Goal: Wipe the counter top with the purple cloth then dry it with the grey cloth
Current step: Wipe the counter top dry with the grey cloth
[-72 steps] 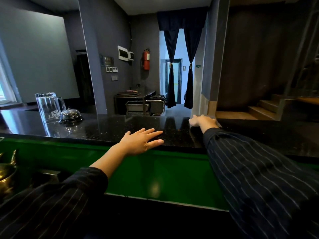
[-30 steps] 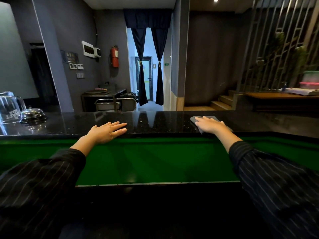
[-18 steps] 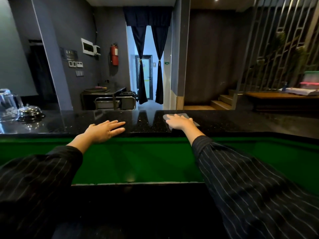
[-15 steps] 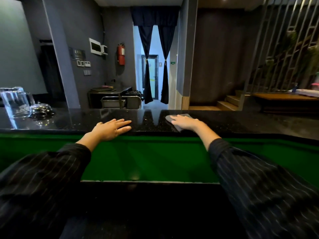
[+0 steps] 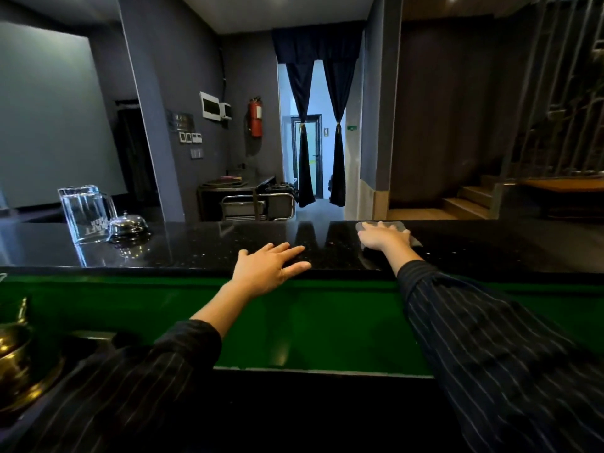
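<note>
The black speckled counter top (image 5: 202,246) runs across the view above a green front panel. My left hand (image 5: 266,268) lies flat on the counter's near edge, fingers apart, holding nothing. My right hand (image 5: 384,237) presses flat on a grey cloth (image 5: 400,226) near the counter's far edge, right of centre. Most of the cloth is hidden under the palm. No purple cloth is in view.
A clear glass jug (image 5: 85,214) and a shiny metal bell (image 5: 128,224) stand on the counter at the left. A brass vessel (image 5: 13,348) sits low at the left edge. Beyond the counter are a metal trolley (image 5: 258,206) and wooden stairs (image 5: 470,201).
My right hand has slid the grey cloth away from me toward the counter's far edge. The head has turned left, bringing the jug and bell further into view. My left hand stayed planted.
</note>
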